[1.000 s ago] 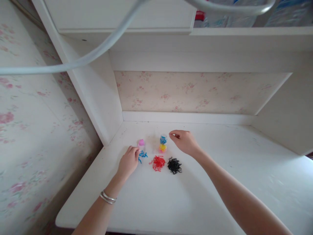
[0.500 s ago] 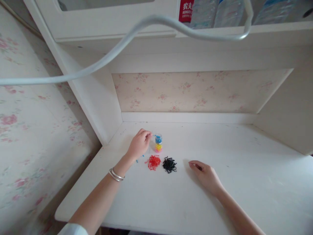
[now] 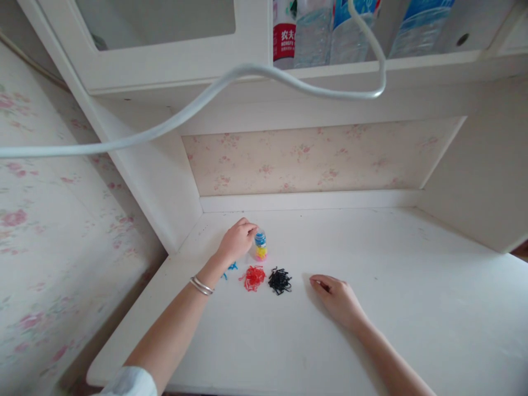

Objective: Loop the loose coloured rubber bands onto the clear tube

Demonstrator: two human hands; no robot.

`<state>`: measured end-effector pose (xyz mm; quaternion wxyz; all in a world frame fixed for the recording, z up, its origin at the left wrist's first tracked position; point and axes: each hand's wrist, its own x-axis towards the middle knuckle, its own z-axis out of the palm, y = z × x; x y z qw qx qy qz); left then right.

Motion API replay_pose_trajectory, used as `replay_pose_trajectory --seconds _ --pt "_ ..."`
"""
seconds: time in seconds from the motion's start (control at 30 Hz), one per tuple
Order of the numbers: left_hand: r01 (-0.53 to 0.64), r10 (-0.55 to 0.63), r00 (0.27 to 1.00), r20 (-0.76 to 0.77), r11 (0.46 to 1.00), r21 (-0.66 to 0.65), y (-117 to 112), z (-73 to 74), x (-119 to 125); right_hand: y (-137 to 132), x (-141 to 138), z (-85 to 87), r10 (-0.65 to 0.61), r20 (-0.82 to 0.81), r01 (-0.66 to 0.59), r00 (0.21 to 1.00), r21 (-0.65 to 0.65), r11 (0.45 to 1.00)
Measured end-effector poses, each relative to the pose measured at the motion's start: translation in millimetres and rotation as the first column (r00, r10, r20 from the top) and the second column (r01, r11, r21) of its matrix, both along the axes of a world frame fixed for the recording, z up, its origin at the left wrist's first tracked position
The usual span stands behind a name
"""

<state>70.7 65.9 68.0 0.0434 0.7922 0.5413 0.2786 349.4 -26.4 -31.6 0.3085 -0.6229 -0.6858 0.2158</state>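
White characters "农夫" and small lettering beginning "NONGFU" are seen on the red label (image 3: 284,41) of a bottle (image 3: 284,22) kept on the upper shelf (image 3: 412,63).

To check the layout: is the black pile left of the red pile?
No, the black pile lies right of the red pile.

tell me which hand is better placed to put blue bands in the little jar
Left, probably: the left hand is at the mouth of the little jar, with the blue bands beside its wrist. The right hand lies on the desk, past the black pile.
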Motion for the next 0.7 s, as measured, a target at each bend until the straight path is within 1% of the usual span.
replay_pose_trajectory --seconds 0.1,0.2,0.27,0.37,0.47,0.53,0.63,0.7 --pt "0.001 -0.003 0.998 0.063 0.999 0.035 0 0.8 -9 0 0 -1.2 -0.005 -0.002 0.005 1.0 0.011 1.0" --pt "-0.039 0.029 0.988 0.153 0.997 0.063 -5 -4.8 -26 1 1 -3.3 -0.03 -0.022 0.031 0.999 0.012 0.999" --pt "-0.08 0.074 0.976 0.207 0.997 0.022 -10 -14.3 -41 0 -2 -3.4 -0.057 -0.033 0.057 0.998 0.006 0.998" --pt "-0.137 0.153 0.95 0.272 0.988 -0.077 -18 -35.2 -61 -3 -14 1.8 -0.054 -0.028 0.055 0.998 0.04 0.998" --pt "-0.161 0.215 0.922 0.323 0.969 -0.187 -23 -56.0 -77 -9 -42 15.0 0.06 0.037 -0.063 0.997 0.083 0.995" --pt "-0.164 0.24 0.914 0.329 0.957 -0.24 -25 -65.2 -84 -13 -69 26.7 0.16 0.139 -0.171 0.977 0.07 0.983" --pt "-0.156 0.238 0.93 0.28 0.946 -0.284 -27 -70.3 -91 -16 -116 43.5 0.28 0.32 -0.307 0.905 0.036 0.951" --pt "-0.179 0.239 0.952 0.192 0.942 -0.284 -29 -69.9 -97 -13 -147 51.1 0.332 0.407 -0.364 0.851 0.0 0.931"
